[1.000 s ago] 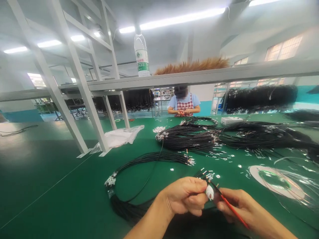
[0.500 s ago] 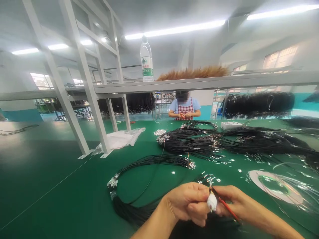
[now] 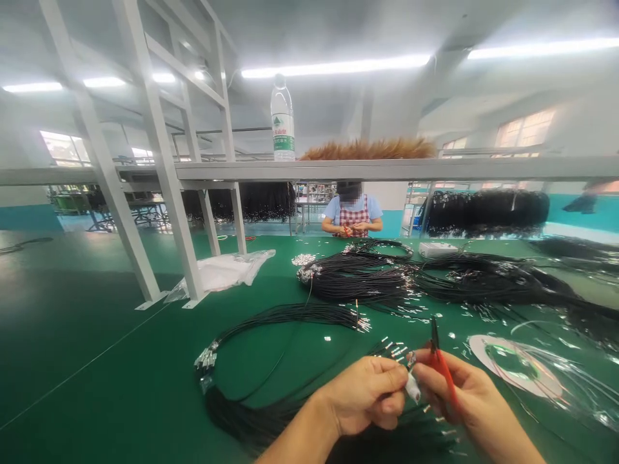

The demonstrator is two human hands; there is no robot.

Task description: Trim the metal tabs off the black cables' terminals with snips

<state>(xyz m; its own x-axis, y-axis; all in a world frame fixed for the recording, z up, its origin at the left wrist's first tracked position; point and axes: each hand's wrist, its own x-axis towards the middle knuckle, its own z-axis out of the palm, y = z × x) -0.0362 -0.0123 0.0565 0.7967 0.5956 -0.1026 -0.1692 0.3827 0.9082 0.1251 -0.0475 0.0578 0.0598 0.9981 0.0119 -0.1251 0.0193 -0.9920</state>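
A small white piece (image 3: 412, 388) sits between the two hands, above the green surface (image 3: 116, 361). The left hand (image 3: 372, 394) pinches closed beside it, at its upper end. The right hand (image 3: 452, 390) holds red-handled pliers (image 3: 445, 374), dark tips up, its thumb and forefinger close to the left fingertips. Black cables (image 3: 242, 412) curve behind the left forearm; beyond lies a larger cable bundle (image 3: 358, 277), and a bottle (image 3: 282, 122) stands on the shelf (image 3: 309, 170).

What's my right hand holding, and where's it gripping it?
Your right hand holds a red-handled tool by its red handles, with the dark tip sticking up past the fingers.
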